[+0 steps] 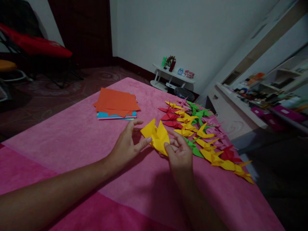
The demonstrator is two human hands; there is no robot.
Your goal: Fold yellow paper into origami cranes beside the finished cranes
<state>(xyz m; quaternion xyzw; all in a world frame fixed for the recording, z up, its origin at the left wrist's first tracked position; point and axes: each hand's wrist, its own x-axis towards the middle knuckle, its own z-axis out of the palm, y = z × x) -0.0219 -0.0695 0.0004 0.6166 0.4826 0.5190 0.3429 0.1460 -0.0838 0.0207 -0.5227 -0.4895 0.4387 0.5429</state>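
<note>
Between my two hands, above the pink cloth, is a partly folded yellow origami paper (158, 138) with two points sticking up. My left hand (131, 139) pinches its left side, thumb in front and fingers behind. My right hand (180, 153) grips the lower right edge between thumb and curled fingers. Just right of my right hand lie folded paper cranes (187, 118) in yellow, red, green and pink, set close together in rows. Beyond my left hand rests a stack of square paper (117, 101), orange on top with blue and pink sheets below.
The pink cloth (79, 134) covers the surface under my hands. A white shelf (173, 73) with small items stands by the far wall. A red chair (45, 46) is at the far left. On the right is a white dresser (231, 109) crowded with small objects.
</note>
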